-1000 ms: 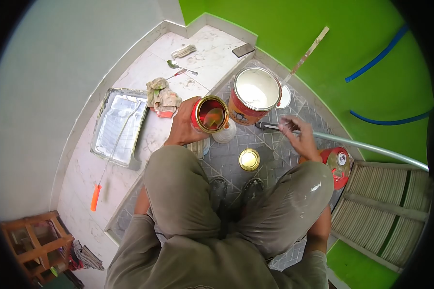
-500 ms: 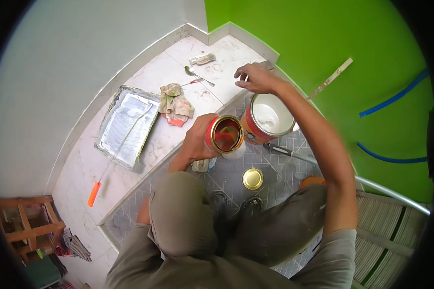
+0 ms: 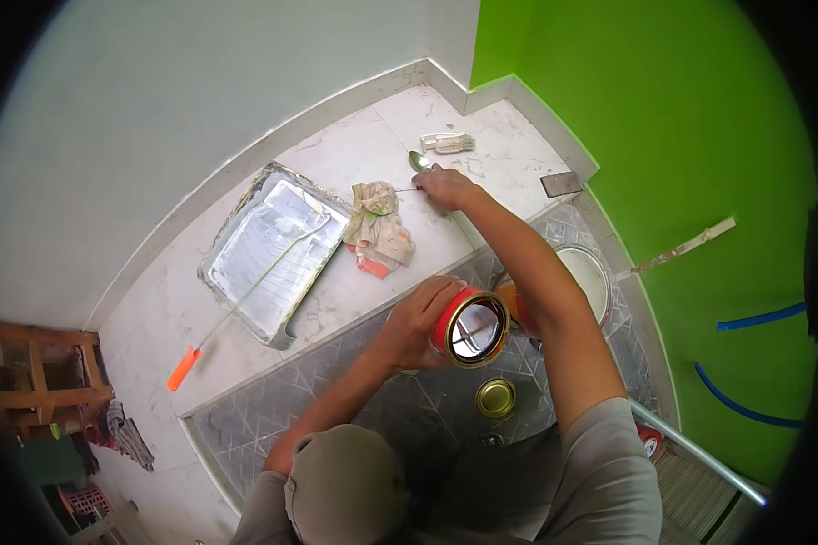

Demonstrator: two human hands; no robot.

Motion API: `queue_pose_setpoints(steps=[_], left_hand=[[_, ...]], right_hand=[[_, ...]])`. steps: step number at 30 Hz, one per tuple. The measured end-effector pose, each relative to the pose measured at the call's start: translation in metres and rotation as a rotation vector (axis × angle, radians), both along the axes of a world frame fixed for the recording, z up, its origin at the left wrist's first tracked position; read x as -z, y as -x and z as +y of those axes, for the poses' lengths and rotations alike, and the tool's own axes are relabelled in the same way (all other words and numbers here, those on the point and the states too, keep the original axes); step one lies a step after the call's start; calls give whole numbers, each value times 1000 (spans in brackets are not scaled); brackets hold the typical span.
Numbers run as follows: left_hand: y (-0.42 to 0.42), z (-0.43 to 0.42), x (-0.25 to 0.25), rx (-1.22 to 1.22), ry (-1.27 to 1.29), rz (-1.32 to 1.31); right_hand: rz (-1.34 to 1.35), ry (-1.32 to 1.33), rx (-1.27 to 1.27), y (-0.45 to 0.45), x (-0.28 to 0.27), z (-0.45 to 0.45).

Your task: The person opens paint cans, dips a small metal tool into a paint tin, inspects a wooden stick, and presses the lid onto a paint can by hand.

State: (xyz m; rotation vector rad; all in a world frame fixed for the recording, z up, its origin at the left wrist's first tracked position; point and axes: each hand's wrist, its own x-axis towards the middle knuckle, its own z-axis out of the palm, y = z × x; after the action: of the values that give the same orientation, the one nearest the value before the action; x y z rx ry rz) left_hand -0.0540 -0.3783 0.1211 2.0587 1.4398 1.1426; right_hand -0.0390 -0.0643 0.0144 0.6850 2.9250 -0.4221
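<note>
My left hand is wrapped round a red open can with a gold rim, tilted toward me above the grey tiled floor. My right hand is on the white marble step, its fingers pressed together at the handle of a green-stained spoon. A thin screwdriver shaft lies just left of those fingers. Beside it sits a crumpled, stained rag. The large paint bucket is partly hidden behind my right forearm.
A paint tray holds a roller frame with an orange handle. A brush and a phone lie on the step. A gold lid rests on the floor, and a metal pole is at the right.
My right hand has moved from beside the bucket, across it, to the spoon on the step. My left hand still holds the red can, now tilted more. The view has shifted.
</note>
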Motion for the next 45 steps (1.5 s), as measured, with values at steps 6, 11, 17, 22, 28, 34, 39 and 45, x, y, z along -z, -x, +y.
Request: queue_pose_setpoints(steps=[6, 11, 17, 22, 28, 34, 39, 45], left_hand=[[2, 0, -6, -18, 21, -16], [2, 1, -4, -22, 43, 7], [-5, 2, -5, -32, 8, -3], [-8, 0, -8, -23, -54, -23], [-12, 0, -21, -31, -113, -12], [-11, -2, -17, -19, -130, 31], [-14, -7, -13, -27, -121, 57], [-20, -13, -4, -51, -108, 40]], right_hand=[[-11, -151, -23, 20, 22, 1], [-93, -133, -58, -25, -72, -10], [245, -78, 37, -66, -160, -1], [631, 378, 293, -93, -237, -19], [795, 200, 330, -168, -299, -100], [907, 305, 412, -256, -314, -188], [957, 449, 528, -306, -284, -238], [1028, 382, 526, -318, -226, -281]])
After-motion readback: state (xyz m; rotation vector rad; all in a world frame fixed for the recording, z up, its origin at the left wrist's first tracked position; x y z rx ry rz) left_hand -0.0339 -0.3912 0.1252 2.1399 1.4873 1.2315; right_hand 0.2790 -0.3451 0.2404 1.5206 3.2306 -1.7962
